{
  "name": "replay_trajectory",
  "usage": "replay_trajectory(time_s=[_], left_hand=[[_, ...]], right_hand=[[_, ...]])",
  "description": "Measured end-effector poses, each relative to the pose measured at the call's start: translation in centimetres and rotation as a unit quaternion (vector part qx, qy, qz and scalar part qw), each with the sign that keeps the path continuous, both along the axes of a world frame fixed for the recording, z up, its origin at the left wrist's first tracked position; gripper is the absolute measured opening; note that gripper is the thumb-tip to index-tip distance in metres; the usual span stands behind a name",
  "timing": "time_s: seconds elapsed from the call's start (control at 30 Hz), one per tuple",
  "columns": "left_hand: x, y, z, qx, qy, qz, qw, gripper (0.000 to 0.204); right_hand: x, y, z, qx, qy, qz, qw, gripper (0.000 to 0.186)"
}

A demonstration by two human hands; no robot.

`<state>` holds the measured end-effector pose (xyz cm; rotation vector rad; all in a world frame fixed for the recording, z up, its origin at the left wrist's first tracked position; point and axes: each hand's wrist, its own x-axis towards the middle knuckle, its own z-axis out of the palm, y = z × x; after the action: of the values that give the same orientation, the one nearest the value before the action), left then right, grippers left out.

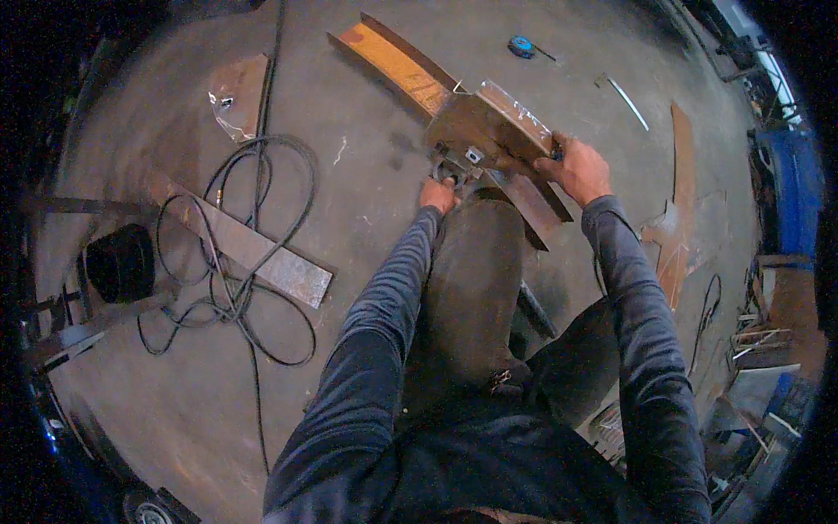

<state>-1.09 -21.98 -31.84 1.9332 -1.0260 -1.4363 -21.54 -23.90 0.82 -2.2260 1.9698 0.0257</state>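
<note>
A rusty steel assembly lies in front of my knee: a plate [493, 131] with a raised flange [515, 109], a yellow-orange channel [384, 61] running to the upper left, and an angled strip [524, 205] toward me. My left hand [439, 195] is closed on a grey metal part [449, 172] at the plate's near-left side; its exact shape is unclear. My right hand [578, 168] grips the right end of the flanged steel, fingers wrapped over its edge. A small bright fitting [474, 155] sits on the plate.
Looped hoses [305, 162] and a steel strip [288, 275] lie left. A blue tape measure [522, 47], thin bright strip [627, 102] and long sheet offcuts [683, 148] lie beyond and right. Blue objects [781, 192] and stacked scrap [759, 384] line the right; dark metal frames [65, 336] stand left.
</note>
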Motion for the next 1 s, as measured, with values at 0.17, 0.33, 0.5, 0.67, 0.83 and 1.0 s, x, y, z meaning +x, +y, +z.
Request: replay_trajectory(time_s=[0.17, 0.33, 0.5, 0.67, 0.83, 1.0], left_hand=[[3.8, -0.5, -3.9, -0.023, 0.010, 0.051, 0.998, 0.062], [-0.1, 0.3, 1.2, -0.007, 0.059, -0.011, 0.998, 0.061], [4.0, -0.2, -0.5, -0.016, -0.034, -0.051, 0.998, 0.060], [-0.5, -0.4, 1.6, -0.002, 0.015, -0.059, 0.998, 0.059], [-1.6, 0.3, -0.3, 0.010, 0.126, -0.026, 0.992, 0.064], [4.9, -2.3, -7.0, -0.033, 0.047, -0.061, 0.996, 0.073]], right_hand=[[1.6, -0.6, 0.2, 0.012, -0.028, 0.021, 0.999, 0.045], [-0.9, -0.2, -0.2, 0.004, -0.001, -0.019, 1.000, 0.053], [1.8, -0.8, 0.9, 0.022, -0.019, 0.014, 0.999, 0.066], [-0.8, 0.6, -0.5, 0.011, -0.020, -0.014, 1.000, 0.065], [-4.9, 4.0, 0.1, -0.046, -0.156, -0.091, 0.982, 0.065], [-9.1, 11.8, 2.9, 0.104, -0.502, -0.289, 0.808, 0.054]])
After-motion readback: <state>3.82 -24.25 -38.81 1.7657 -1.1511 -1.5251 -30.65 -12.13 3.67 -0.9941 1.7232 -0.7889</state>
